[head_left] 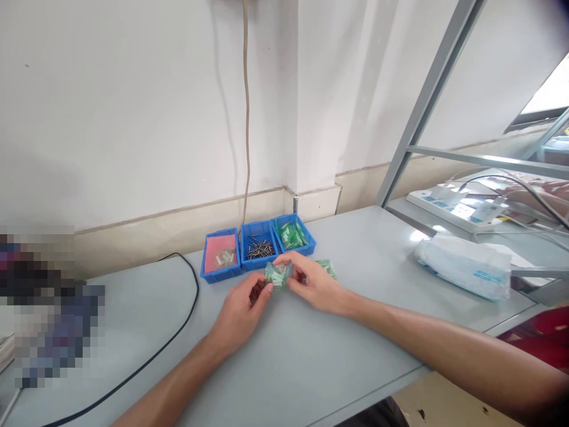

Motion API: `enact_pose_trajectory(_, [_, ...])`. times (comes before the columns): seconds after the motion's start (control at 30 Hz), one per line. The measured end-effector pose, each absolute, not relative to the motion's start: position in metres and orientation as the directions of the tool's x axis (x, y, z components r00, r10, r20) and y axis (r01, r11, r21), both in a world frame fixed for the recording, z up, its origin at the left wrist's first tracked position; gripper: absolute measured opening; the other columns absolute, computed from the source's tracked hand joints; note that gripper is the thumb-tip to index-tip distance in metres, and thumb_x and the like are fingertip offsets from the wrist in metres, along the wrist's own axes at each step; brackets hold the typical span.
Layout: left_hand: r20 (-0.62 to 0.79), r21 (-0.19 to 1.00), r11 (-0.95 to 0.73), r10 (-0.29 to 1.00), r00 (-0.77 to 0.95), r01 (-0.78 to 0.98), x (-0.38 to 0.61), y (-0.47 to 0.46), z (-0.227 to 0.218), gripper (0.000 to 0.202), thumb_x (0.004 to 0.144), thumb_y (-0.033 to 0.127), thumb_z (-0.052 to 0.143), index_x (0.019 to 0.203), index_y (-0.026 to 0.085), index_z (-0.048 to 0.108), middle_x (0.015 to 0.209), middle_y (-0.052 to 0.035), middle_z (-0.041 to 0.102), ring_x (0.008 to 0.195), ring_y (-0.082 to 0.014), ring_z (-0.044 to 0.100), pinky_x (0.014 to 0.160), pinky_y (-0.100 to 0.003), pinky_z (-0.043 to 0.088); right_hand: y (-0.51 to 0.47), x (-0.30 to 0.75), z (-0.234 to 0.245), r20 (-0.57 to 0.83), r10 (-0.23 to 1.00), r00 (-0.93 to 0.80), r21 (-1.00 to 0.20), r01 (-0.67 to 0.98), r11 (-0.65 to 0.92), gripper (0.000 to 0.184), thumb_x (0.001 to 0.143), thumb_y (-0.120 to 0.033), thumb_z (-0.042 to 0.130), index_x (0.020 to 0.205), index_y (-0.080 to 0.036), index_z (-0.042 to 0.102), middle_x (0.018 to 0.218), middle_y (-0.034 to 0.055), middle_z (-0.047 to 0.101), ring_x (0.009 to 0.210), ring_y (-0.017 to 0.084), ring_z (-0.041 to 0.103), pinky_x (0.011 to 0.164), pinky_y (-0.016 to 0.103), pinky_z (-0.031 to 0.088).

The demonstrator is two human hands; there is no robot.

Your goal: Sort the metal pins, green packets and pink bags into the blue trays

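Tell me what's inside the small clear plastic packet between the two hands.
Pale green, strip-like pieces show through the clear plastic packet. The left hand and right hand cover parts of its edges, so anything there, or beneath the uppermost pieces, can't be seen.

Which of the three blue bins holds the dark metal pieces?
The middle bin, holding the dark pieces; the left bin has pink material and pale pieces, the right bin green pieces.

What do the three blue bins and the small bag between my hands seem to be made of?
Blue bins: probably molded plastic, slightly glossy, judging by even colour and thick rims. Small bag: likely clear plastic film, shiny and crinkled; pale green contents show through.
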State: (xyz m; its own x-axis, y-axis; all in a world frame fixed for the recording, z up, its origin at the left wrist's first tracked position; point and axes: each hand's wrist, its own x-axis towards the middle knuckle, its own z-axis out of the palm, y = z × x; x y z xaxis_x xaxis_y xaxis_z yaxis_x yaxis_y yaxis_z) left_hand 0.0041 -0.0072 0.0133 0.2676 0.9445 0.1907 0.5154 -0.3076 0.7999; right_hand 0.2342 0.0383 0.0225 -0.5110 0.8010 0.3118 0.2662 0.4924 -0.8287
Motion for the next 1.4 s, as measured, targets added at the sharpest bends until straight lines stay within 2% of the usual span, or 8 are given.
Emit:
enact_pose_trajectory(0.57, [0.206,0.789,-0.325,0.940,0.273,0.522,0.0051,-0.0068,0.0141,0.028,0.110,0.044,0.052,0.106,0.022,0.069,0.090,-0.0016,0.071,0.076,-0.0180,0.057,0.070,-0.027,0.045,0.0378,0.2346,0.0231,0.276,0.808,-0.521,-0.838,0.281,0.468,0.048,0.090,-0.003,0.055,0.132,-0.027,0.061,0.086,-0.0032,0.059,0.070,0.016,0.053,0.067,0.029,0.043])
enact_pose_trajectory(0.97, [0.209,0.778,-0.332,0.937,0.279,0.533,0.0046,-0.0065,0.0137,0.028,0.110,0.044,0.052,0.104,0.022,0.068,0.089,-0.0009,0.069,0.077,-0.0185,0.058,0.071,-0.028,0.044,0.0397,0.2346,0.0183,0.320,0.792,-0.520,-0.817,0.272,0.508,0.046,0.089,-0.001,0.054,0.127,-0.026,0.064,0.109,0.0016,0.066,0.072,0.014,0.055,0.070,0.029,0.046])
enact_pose_trajectory(1.4, [0.200,0.788,-0.319,0.941,0.273,0.526,0.0057,-0.0074,0.0146,0.027,0.110,0.044,0.053,0.104,0.023,0.068,0.090,-0.0006,0.069,0.078,-0.0185,0.058,0.072,-0.028,0.044,0.0379,0.2340,0.0215,0.314,0.791,-0.524,-0.819,0.272,0.506,0.046,0.090,-0.001,0.053,0.128,-0.025,0.063,0.112,0.0027,0.066,0.073,0.014,0.055,0.070,0.030,0.046])
